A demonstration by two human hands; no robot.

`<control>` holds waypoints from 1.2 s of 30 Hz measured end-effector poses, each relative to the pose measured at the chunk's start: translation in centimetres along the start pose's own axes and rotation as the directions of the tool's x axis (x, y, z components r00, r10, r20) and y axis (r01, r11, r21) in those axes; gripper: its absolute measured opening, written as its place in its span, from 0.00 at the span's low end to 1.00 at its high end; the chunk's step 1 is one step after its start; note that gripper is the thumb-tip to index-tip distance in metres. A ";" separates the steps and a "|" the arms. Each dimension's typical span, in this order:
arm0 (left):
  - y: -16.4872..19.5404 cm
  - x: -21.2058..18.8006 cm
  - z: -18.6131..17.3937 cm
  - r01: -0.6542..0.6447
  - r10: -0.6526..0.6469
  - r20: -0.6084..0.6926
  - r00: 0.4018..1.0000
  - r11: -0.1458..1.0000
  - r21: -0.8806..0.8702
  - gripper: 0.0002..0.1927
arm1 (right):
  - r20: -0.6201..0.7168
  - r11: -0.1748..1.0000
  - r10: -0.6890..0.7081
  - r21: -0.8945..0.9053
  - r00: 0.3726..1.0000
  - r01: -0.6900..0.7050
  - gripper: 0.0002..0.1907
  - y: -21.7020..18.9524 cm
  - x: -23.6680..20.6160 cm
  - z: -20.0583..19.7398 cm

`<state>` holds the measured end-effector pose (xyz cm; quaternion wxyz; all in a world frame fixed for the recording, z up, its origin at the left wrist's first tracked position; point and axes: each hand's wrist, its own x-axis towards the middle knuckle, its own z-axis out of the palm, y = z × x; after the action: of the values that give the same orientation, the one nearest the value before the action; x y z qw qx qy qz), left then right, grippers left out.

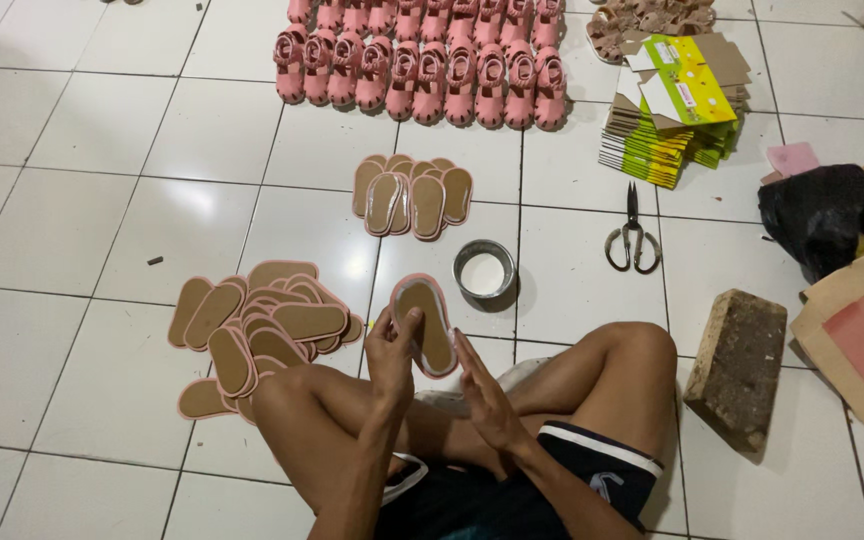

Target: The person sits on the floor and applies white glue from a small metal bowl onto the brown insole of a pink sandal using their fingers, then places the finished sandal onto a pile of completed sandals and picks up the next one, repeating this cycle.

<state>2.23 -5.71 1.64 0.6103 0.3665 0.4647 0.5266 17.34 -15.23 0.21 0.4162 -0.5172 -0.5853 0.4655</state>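
We hold a pink-edged insole (425, 322) upright over the lap, left hand (392, 352) clamped on its near edge, right hand (479, 385) open vs. the other side. Glue tin (484, 269) sits just beyond; best: press the rim evenly, w/ thumbs.

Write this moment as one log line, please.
left hand: holds insole | right hand: open beside insole edge | near: insole pile, glue tin, scissors
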 end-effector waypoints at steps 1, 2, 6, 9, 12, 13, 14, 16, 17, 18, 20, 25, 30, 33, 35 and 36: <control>-0.7 0.2 -0.3 -0.016 0.017 -0.028 0.999 1.000 0.007 0.17 | 0.034 0.992 0.082 0.094 0.996 -0.085 0.45 0.6 -0.4 0.2; -1.4 0.6 -0.7 -0.035 0.035 -0.056 0.998 0.999 0.014 0.16 | 0.076 0.968 0.159 0.182 0.984 -0.170 0.46 1.3 -0.5 0.2; -3.5 1.7 -3.1 -0.018 -0.003 -0.217 0.976 0.995 -0.094 0.18 | 0.046 0.888 0.387 0.250 0.921 -0.386 0.45 3.4 1.4 -1.5; -3.7 1.6 -5.2 0.044 -0.076 -0.232 0.970 0.989 -0.140 0.22 | -0.183 0.949 0.206 -0.203 0.961 -0.242 0.47 3.7 6.1 -4.7; -3.5 0.6 -6.8 0.117 -0.118 -0.174 0.978 0.993 -0.019 0.23 | -0.179 0.693 0.207 -0.667 0.962 -0.273 0.44 3.0 10.9 -7.1; -3.2 0.1 -7.2 0.132 -0.132 -0.132 0.982 0.991 -0.007 0.24 | -0.179 0.640 0.217 -0.716 0.960 -0.278 0.41 2.7 11.9 -7.4; -3.0 -0.5 -7.5 0.149 -0.148 -0.091 0.985 0.989 0.006 0.25 | -0.178 0.583 0.227 -0.762 0.957 -0.280 0.39 2.4 12.8 -7.6; -2.6 -1.3 -7.6 0.106 -0.104 -0.030 0.994 0.992 0.072 0.24 | -0.159 0.506 0.221 -0.824 0.962 -0.253 0.38 2.0 13.7 -7.6; -2.5 -1.5 -7.5 0.082 -0.083 0.003 0.997 0.991 0.103 0.24 | -0.141 0.489 0.204 -0.843 0.969 -0.225 0.38 1.9 14.0 -7.5; -2.5 -1.7 -7.4 0.106 -0.106 -0.003 0.994 0.992 0.066 0.23 | -0.123 0.469 0.189 -0.860 0.974 -0.200 0.38 1.9 14.0 -7.5; -2.4 -1.6 -7.1 0.151 -0.151 -0.005 0.988 0.988 -0.002 0.22 | -0.145 0.528 0.051 -0.836 0.988 -0.150 0.39 2.3 13.6 -7.5; -2.0 -0.4 -6.5 0.190 -0.190 -0.005 0.982 0.981 0.048 0.19 | -0.148 0.485 0.086 -0.858 0.985 -0.171 0.37 3.4 10.9 -8.2; 0.3 1.4 -5.5 0.126 -0.168 0.072 0.983 0.910 0.396 0.17 | -0.200 0.789 -0.035 -0.607 0.979 -0.096 0.41 1.5 8.4 -8.6; 1.8 1.5 -4.6 0.069 -0.149 0.180 0.972 0.918 0.390 0.16 | 0.107 0.990 -0.130 -0.032 0.986 0.134 0.50 -0.7 5.5 -7.9; 2.6 1.4 -4.2 0.078 -0.165 0.240 0.957 0.940 0.334 0.16 | 0.137 0.985 -0.157 -0.052 0.978 0.165 0.47 -1.8 4.6 -7.4; 2.8 1.3 -4.1 0.079 -0.179 0.236 0.955 0.922 0.380 0.15 | 0.150 0.981 -0.171 -0.062 0.974 0.182 0.47 -2.2 4.4 -7.2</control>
<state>-2.51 -4.07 2.82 0.6215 0.5096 0.4917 0.3351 23.29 -10.13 3.93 0.3930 -0.4435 -0.6747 0.4401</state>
